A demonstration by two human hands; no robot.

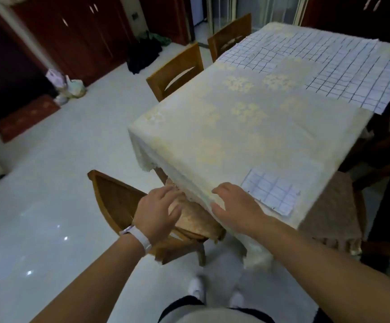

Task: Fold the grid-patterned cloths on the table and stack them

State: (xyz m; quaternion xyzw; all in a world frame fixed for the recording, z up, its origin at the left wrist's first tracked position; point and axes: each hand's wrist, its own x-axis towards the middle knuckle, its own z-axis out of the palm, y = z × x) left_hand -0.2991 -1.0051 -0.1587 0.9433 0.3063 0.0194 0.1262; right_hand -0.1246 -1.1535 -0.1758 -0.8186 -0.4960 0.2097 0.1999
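Table edge (196, 183) under spread, empty right hand (233, 203), folded cloth (271, 191) beside; left hand (159, 206) likewise, over chair (112, 197).

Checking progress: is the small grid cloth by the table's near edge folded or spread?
Folded: the small white grid-patterned cloth is a compact rectangle with layered edges showing.

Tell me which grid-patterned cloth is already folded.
The small folded cloth at the near edge of the table, just beside the right hand. The other grid cloths lie spread flat at the far end.
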